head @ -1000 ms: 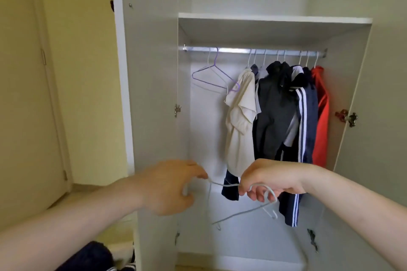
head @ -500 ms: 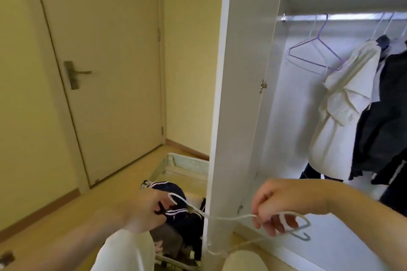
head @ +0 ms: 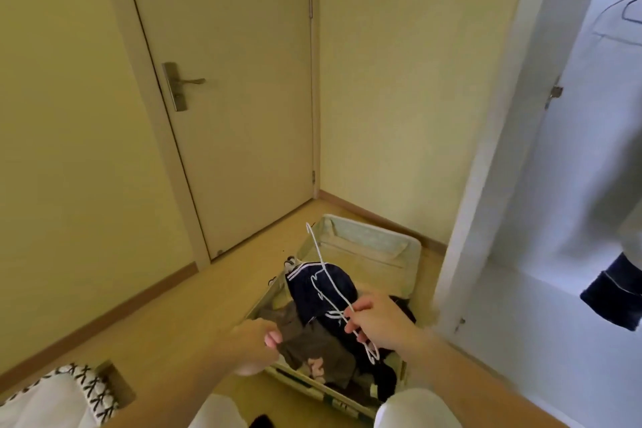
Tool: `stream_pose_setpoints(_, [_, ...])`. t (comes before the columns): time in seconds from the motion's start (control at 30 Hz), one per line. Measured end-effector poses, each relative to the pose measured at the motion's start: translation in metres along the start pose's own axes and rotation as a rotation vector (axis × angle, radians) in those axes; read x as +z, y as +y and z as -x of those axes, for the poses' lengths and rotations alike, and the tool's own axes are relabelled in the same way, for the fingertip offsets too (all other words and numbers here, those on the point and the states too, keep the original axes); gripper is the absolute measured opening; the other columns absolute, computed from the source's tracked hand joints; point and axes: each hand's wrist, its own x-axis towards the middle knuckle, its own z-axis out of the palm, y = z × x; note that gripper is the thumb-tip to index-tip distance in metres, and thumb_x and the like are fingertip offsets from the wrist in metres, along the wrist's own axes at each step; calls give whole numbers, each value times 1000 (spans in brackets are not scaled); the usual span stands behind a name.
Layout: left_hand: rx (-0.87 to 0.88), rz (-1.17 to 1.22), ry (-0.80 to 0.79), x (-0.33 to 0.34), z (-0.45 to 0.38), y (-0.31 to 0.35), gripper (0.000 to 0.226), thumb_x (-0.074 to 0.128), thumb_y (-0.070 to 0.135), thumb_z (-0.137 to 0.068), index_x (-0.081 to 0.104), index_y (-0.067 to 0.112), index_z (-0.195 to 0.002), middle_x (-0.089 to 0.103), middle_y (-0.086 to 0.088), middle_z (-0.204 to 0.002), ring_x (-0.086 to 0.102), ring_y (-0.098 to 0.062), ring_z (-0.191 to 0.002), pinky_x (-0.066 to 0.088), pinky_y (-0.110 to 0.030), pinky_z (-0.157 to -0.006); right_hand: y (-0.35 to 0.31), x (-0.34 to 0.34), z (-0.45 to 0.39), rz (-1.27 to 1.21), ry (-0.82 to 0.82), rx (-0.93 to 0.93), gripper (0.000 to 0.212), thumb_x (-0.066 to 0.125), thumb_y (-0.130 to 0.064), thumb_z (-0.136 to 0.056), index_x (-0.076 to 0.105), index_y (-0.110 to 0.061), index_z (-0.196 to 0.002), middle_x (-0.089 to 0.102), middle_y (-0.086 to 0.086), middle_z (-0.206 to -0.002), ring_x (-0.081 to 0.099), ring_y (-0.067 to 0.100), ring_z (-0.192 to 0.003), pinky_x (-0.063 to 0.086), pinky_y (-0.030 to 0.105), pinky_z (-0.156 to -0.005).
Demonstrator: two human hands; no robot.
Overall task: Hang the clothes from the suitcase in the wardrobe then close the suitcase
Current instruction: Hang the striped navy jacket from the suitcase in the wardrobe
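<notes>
The suitcase (head: 364, 243) lies open on the wooden floor (head: 166, 320), and everything here is placed from it. Its pale lid half is farther from the person, toward the wall, and looks bare inside. The nearer half holds the clothes: a navy garment with white stripes (head: 312, 285) lies at the back of that half, and a brown garment (head: 312, 340) lies bunched in front of it, with something dark at the right side.

The right hand (head: 378, 323) hovers above the nearer half of the suitcase, its fingers (head: 357, 309) pinched around a white wire hanger (head: 326, 280). The hanger slants up and away from that hand across the navy garment, its far end over the lid half.

The left hand (head: 250, 346) is at the left edge of the suitcase, fingers curled at the edge of the brown garment; whether they grasp the cloth cannot be told.

Right of the suitcase stands the white wardrobe (head: 486, 167), its door open, with a dark blue sleeve cuff (head: 611, 292) hanging inside, blurred. Left of the suitcase and beyond it is a closed room door (head: 236, 97) with a metal lever handle (head: 180, 83).
</notes>
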Motion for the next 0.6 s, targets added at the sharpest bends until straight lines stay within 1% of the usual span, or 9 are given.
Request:
stream_pose_setpoints(0.03, [27, 4, -20, -1, -11, -4, 27, 62, 38, -82, 66, 43, -108, 65, 15, -116, 61, -11, -107, 51, -32, -97, 6, 11, -19, -42, 41, 19, 14, 56, -17, -100, 69, -14, -98, 72, -2, -76, 58, 4, -51, 43, 15, -46])
stream_pose_setpoints(0.1, [24, 24, -85, 2, -40, -9, 32, 56, 28, -91, 64, 30, -123, 62, 7, -124, 58, -14, -110, 50, -29, -95, 20, 33, -58, -104, 120, 71, 12, 57, -13, -98, 68, -15, -94, 69, -2, -75, 58, 5, -54, 44, 16, -46])
stream_pose_setpoints(0.17, [39, 51, -111, 13, -68, -16, 36, 52, 27, -92, 60, 27, -128, 61, 4, -127, 58, -17, -112, 52, -32, -96, 30, 44, -84, -187, 187, 125, 14, 55, -8, -97, 66, -13, -93, 67, 1, -80, 58, 11, -59, 44, 16, -46])
stream_pose_setpoints(0.23, [-6, 73, -146, 28, -107, -27, 39, 53, 28, -91, 61, 26, -129, 62, 2, -126, 60, -19, -111, 54, -35, -95, 46, 57, -120, -263, 240, 196, 18, 50, -4, -98, 66, -10, -96, 69, 6, -85, 58, 17, -64, 44, 20, -48])
stream_pose_setpoints(0.33, [-6, 75, -190, 51, -146, -33, 40, 55, 28, -90, 62, 23, -129, 63, 0, -127, 60, -20, -115, 54, -34, -95, 67, 69, -156, -300, 333, 244, 23, 47, -4, -99, 67, -15, -99, 72, 5, -88, 64, 23, -75, 50, 32, -64])
stream_pose_setpoints(0.43, [-25, 69, -265, 78, -193, -35, 39, 55, 27, -92, 60, 19, -130, 61, -4, -129, 61, -22, -115, 54, -33, -93, 89, 81, -188, -285, 416, 288, 26, 46, -5, -100, 65, -22, -95, 71, 3, -90, 68, 28, -85, 57, 47, -82])
stream_pose_setpoints(0.5, [-21, 48, -292, 93, -226, -33, 37, 55, 32, -95, 61, 17, -128, 60, -6, -130, 60, -25, -115, 53, -36, -95, 101, 85, -211, -292, 453, 324, 27, 44, -4, -100, 62, -24, -93, 70, 3, -92, 67, 29, -89, 57, 50, -88])
stream_pose_setpoints(0.57, [12, -28, -264, 99, -245, -27, 41, 54, 40, -96, 58, 16, -129, 51, -8, -137, 56, -30, -121, 48, -41, -102, 102, 86, -224, -293, 506, 325, 27, 44, -5, -99, 60, -26, -92, 69, 1, -94, 66, 28, -89, 56, 52, -89])
stream_pose_setpoints(0.6, [44, -62, -280, 118, -283, -24, 45, 52, 42, -96, 55, 16, -133, 45, -9, -142, 53, -32, -125, 45, -44, -105, 119, 87, -256, -270, 544, 325, 27, 45, -6, -99, 59, -28, -91, 68, -1, -94, 66, 27, -89, 56, 52, -89])
